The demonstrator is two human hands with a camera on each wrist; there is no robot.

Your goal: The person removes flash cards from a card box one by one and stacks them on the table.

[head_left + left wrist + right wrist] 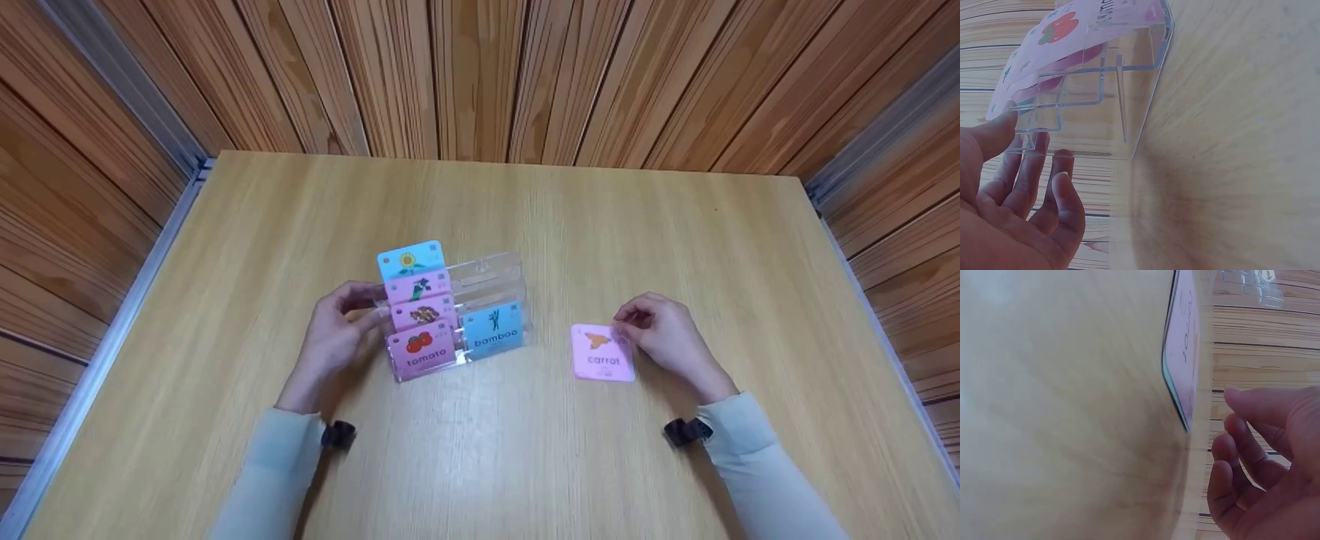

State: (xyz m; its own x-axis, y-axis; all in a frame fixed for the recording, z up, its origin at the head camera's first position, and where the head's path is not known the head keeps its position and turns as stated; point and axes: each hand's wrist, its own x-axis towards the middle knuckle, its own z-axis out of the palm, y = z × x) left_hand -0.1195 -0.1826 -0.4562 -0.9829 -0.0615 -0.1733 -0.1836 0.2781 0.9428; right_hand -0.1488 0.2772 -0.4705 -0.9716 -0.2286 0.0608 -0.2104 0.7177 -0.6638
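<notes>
A clear tiered card holder (pixel 480 274) stands on the table. My left hand (pixel 334 330) grips its left side between thumb and fingers, also seen in the left wrist view. Its left column carries a blue sunflower card (pixel 409 259), two pink picture cards and the tomato card (pixel 421 351); the bamboo card (pixel 493 334) fills the front right slot. A pink carrot card (pixel 600 364) lies on the table, with a teal layer beneath it in the right wrist view. My right hand (pixel 664 334) hovers by its upper right corner, fingers loosely bent, apparently holding nothing.
The wooden table (pixel 480 465) is bounded by wood-plank walls (pixel 480 75) at the back and sides. A dark wrist device (pixel 339 435) sits at the left cuff and another dark device (pixel 686 433) at the right cuff.
</notes>
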